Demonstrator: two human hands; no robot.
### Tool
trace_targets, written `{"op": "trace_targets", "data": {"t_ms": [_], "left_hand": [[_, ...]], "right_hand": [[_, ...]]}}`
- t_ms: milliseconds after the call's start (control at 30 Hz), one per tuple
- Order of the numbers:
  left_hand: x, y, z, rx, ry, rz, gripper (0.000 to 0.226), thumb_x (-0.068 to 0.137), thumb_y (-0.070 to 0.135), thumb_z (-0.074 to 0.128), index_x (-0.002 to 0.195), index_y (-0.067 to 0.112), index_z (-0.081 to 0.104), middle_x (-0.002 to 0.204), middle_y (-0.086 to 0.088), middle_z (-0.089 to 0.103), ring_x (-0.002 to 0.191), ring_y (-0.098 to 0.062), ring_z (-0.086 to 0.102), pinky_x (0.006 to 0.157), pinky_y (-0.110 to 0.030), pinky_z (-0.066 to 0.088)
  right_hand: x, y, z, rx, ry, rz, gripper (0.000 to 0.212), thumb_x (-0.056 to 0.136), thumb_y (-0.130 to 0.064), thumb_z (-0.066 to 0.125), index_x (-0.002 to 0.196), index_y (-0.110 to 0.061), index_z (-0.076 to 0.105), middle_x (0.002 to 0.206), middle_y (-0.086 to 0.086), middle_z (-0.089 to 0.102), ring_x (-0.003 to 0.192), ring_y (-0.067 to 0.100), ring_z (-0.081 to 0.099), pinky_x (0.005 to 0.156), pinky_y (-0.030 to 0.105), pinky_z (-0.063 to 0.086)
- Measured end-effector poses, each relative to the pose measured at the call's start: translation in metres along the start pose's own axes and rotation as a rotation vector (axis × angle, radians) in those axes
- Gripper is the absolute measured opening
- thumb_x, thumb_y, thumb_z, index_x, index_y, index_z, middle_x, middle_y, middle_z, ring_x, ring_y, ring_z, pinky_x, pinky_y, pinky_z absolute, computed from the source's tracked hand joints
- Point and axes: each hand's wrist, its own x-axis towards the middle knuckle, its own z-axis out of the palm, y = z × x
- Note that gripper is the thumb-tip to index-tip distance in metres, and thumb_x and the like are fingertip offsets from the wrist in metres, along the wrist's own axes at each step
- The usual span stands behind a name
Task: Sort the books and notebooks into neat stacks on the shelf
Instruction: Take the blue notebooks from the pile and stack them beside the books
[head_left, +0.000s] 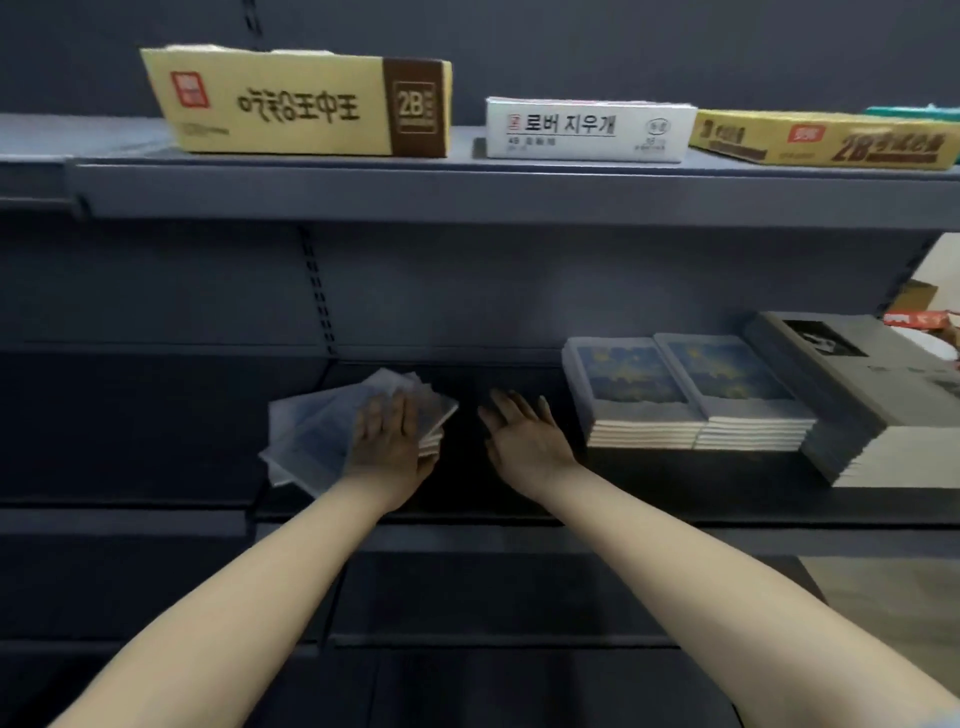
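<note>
Two bare arms reach in over the front edge of the dark shelf (467, 519). The left hand (387, 436) lies flat on the messy pile of notebooks (311, 431), fingers straight. The pile is fanned out, with corners pointing different ways. Just right of the pile, the right hand (522, 436) is open with fingers spread over the shelf board and holds nothing. Further right of the pile, two neat stacks of blue notebooks (639, 400) touch side by side. Next to them is a stack of grey books (872, 405). Dark board shows left of the pile too. High above the pile sit a yellow box (291, 104), a white box (587, 130) and a flat yellow box (821, 140).
</note>
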Motion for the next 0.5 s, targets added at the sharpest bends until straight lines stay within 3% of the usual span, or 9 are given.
{"op": "trace_targets", "data": {"t_ms": [133,267,433,500], "left_hand": [[-0.019,-0.040,0.006,-0.071,-0.112,-0.132,0.090,0.092,0.061,0.029,0.146,0.011,-0.022,0.154,-0.014,-0.024,0.141,-0.041,-0.018,0.115,-0.051,-0.005],[-0.032,-0.056,0.011,-0.101,-0.138,-0.099,0.089,0.090,0.055,0.036,0.148,0.017,-0.018,0.155,-0.015,-0.019,0.142,-0.041,-0.014,0.116,-0.052,0.000],[-0.026,-0.072,0.005,-0.144,-0.182,-0.056,0.080,0.091,0.041,0.037,0.150,0.021,-0.013,0.156,-0.015,-0.015,0.142,-0.039,-0.014,0.117,-0.050,0.001],[-0.023,-0.075,0.003,-0.140,-0.190,-0.041,0.078,0.092,0.044,0.035,0.150,0.021,-0.012,0.156,-0.016,-0.014,0.142,-0.039,-0.014,0.116,-0.051,0.001]], "right_hand": [[0.016,-0.048,0.005,0.064,-0.023,-0.158,0.061,0.098,-0.039,0.037,0.150,-0.017,0.014,0.158,0.004,0.007,0.146,0.024,0.004,0.119,0.043,0.003],[0.032,-0.096,0.021,0.168,-0.121,-0.155,0.075,0.092,-0.051,0.047,0.150,-0.016,0.015,0.156,0.010,0.011,0.144,0.028,0.007,0.116,0.036,0.013],[0.059,-0.119,0.019,0.017,-0.127,-0.088,0.057,0.098,-0.036,0.040,0.144,-0.006,0.025,0.147,0.021,0.026,0.135,0.036,0.026,0.111,0.039,0.025],[0.064,-0.124,0.020,-0.032,-0.161,-0.063,0.061,0.098,-0.035,0.040,0.146,-0.003,0.019,0.148,0.025,0.021,0.137,0.039,0.022,0.113,0.043,0.023]]}}
